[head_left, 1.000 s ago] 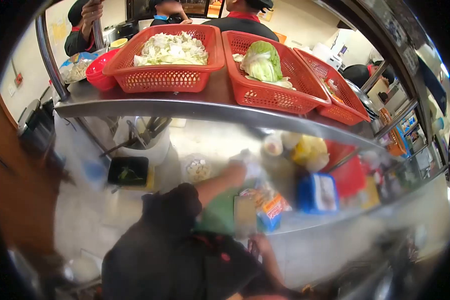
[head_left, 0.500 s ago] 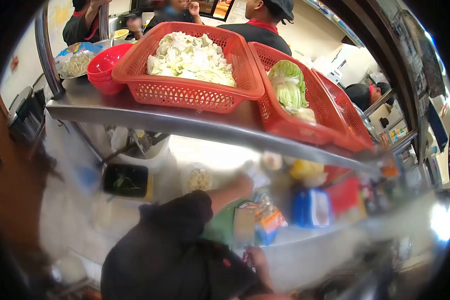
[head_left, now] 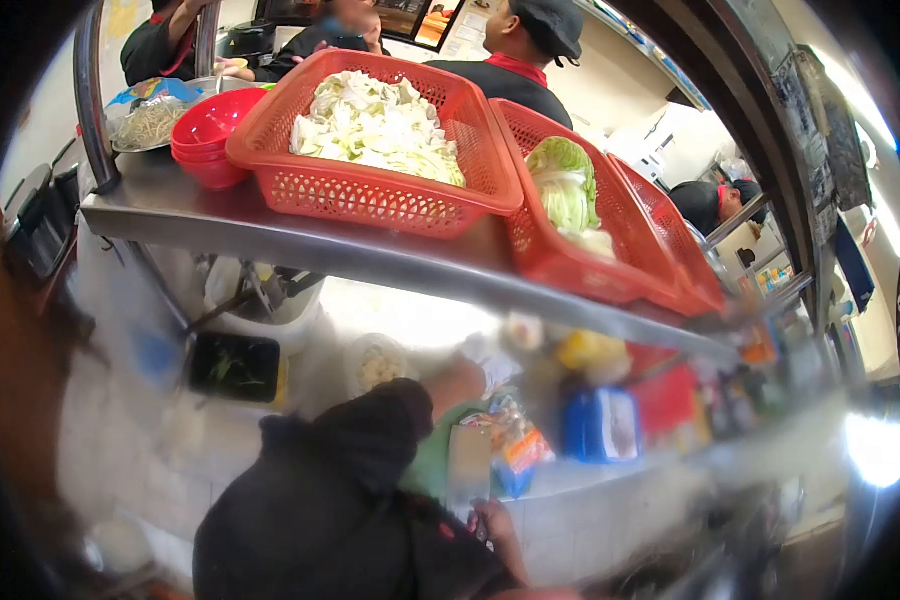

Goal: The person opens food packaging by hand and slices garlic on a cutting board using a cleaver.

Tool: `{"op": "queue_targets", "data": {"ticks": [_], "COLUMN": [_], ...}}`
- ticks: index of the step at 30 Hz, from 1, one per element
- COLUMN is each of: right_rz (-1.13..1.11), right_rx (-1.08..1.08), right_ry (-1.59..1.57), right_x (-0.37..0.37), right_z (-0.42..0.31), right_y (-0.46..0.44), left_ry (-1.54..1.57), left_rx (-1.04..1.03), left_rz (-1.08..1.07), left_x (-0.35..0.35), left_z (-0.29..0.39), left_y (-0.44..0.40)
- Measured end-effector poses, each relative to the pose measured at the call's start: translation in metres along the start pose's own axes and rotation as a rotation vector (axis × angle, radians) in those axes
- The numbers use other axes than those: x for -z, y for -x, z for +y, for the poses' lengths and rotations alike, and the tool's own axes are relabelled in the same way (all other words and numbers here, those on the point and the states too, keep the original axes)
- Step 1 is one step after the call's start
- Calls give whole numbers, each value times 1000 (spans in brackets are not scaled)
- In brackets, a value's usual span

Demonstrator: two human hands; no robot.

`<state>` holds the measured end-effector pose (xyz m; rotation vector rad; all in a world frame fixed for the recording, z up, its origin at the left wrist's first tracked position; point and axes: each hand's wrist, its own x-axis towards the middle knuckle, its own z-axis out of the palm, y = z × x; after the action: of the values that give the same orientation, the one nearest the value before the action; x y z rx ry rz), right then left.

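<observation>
My right hand point(head_left: 498, 524), low in the view, is closed round the handle of a cleaver. The cleaver's broad rectangular blade point(head_left: 468, 462) points up the frame over a green cutting board point(head_left: 432, 455). My left hand point(head_left: 460, 383) reaches out past the board, against a white crumpled thing point(head_left: 494, 368); blur hides its fingers. Beside the blade lies a clear plastic packet point(head_left: 520, 448) with orange and blue print. A round container of pale pieces point(head_left: 378, 362) sits near my left forearm.
A steel shelf point(head_left: 370, 258) crosses above my hands, bearing a red basket of chopped cabbage point(head_left: 275, 185), a basket with a cabbage head point(head_left: 562, 185) and red bowls point(head_left: 210, 135). A black tub point(head_left: 234, 368) and blue-and-white box point(head_left: 602, 425) stand below. Co-workers point(head_left: 515, 70) are beyond the shelf.
The whole view has shifted slightly, so the lower objects and my hands appear further left. My right hand still grips the cleaver. My left hand stays by the white crumpled thing.
</observation>
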<state>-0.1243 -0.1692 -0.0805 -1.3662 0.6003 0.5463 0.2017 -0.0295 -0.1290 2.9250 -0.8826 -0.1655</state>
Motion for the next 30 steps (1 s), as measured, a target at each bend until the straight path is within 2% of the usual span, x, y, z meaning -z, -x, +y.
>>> {"op": "queue_targets", "data": {"ticks": [1, 2, 4, 6, 10, 13, 15, 16, 18, 21, 25, 28, 30], "right_rz": [-15, -9, -42, -55, -76, -71, -87, -96, -25, -51, -66, -43, -28], "right_rx": [10, 13, 7, -11, -4, -14, -22, -20, -25, -30, 9, 6, 42], "right_ry": [-21, -23, -32, -31, -39, -43, -104, -101, -65, -57, -36, 19, 50], "right_x": [2, 5, 7, 12, 22, 22, 21, 20, 19, 20, 12, 3, 0], "right_z": [-3, -2, 3, 7, 20, 19, 18, 19, 17, 16, 8, -3, -3], "right_y": [1, 0, -6, -12, -19, -18, -20, -19, -18, -20, -13, -1, -1], "left_ry": [2, 198, 388, 338, 258, 345, 495, 491, 453, 513, 481, 450, 479], "left_rx": [-7, 60, 130, 44, -14, 21, 176, 184, 108, 61, 161, 106, 107], "left_rz": [5, 135, 260, -156, -156, -184, -100, -96, -198, -214, -169, -48, 150], "left_x": [7, 20, 15, 6, 11, 34, 18, 23, 35, 46, 71, 58, 31], "left_z": [5, 10, 9, 0, 2, -4, -7, -9, -15, -19, -8, 2, 4], "left_y": [7, 20, 33, 42, 54, 68, 67, 69, 73, 73, 98, 107, 99]}}
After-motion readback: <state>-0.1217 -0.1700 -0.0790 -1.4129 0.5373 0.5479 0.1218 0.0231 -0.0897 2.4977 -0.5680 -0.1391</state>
